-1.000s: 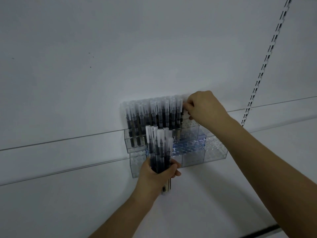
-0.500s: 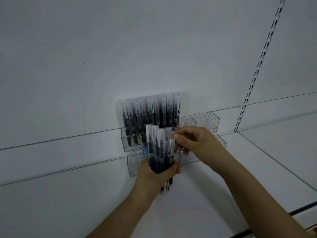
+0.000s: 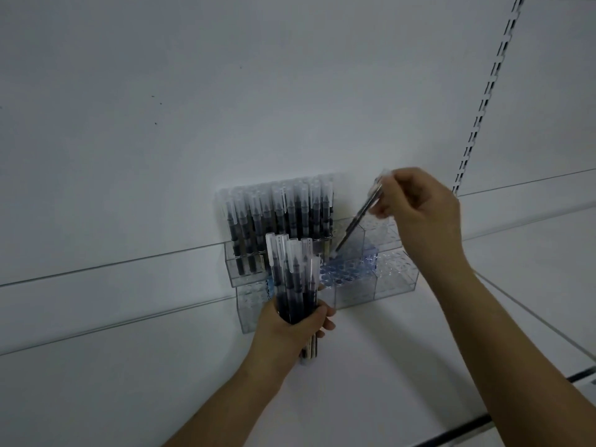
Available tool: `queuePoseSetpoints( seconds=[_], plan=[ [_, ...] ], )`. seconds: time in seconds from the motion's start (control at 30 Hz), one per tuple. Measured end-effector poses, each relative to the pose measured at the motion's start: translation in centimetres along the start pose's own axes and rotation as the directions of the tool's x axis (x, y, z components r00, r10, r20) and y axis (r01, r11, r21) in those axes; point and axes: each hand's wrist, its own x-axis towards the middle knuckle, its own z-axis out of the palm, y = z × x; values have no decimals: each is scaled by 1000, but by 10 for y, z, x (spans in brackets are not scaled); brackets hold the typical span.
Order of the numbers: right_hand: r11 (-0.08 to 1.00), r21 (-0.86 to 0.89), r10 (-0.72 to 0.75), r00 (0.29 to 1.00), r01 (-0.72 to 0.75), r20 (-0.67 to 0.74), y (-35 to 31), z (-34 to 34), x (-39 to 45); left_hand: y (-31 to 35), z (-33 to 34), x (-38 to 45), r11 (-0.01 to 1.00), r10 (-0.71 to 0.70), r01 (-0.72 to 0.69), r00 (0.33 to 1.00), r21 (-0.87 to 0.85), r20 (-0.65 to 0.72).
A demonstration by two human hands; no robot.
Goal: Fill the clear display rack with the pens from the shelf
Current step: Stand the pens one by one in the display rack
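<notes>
Your left hand (image 3: 292,330) grips a bundle of pens (image 3: 292,279), fingers and thumb curled round the dark barrels, clear caps pointing up. The bundle stands upright in front of the clear display rack (image 3: 395,279), covering part of its lower tier, just as it did half a second ago; that hand has barely shifted.

Your right hand (image 3: 419,211) is what changed. Half a second ago it was down at the bundle, fingertips on the caps. Now it has risen up and to the right of the rack's filled section and pinches a single pen (image 3: 356,221) near its capped end. The pen is tilted, cap toward your fingers, lower tip down at the rack's upper tier, just right of the pens already standing there. Whether the tip has entered a hole you cannot tell; motion blur smears the cap end.

The standing pens (image 3: 280,214) fill the left part of the rack's upper tier, upright and packed close, caps up, unchanged from before. To their right the rack's holes are open, and the lower tier in front shows a bluish patch of holes (image 3: 348,269) near its middle.

The rack sits against the white back panel (image 3: 225,108) on the shelf (image 3: 419,366). A slotted upright strip (image 3: 487,101) runs up the panel, well right of the rack.
</notes>
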Motion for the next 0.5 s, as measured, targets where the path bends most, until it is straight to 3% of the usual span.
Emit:
queuePoseSetpoints(
  seconds=[0.13, 0.37, 0.5],
  plan=[
    [993, -47, -108, 993, 106, -52, -7, 3, 19, 1, -1, 0, 1000, 2, -2, 1000, 27, -6],
    [969, -171, -163, 983, 176, 83, 0, 19, 34, -2, -7, 3, 999, -10, 13, 999, 52, -40],
    [906, -333, -204, 959, 262, 199, -5, 22, 44, 0, -9, 4, 999, -6, 8, 999, 34, -45]
  ],
)
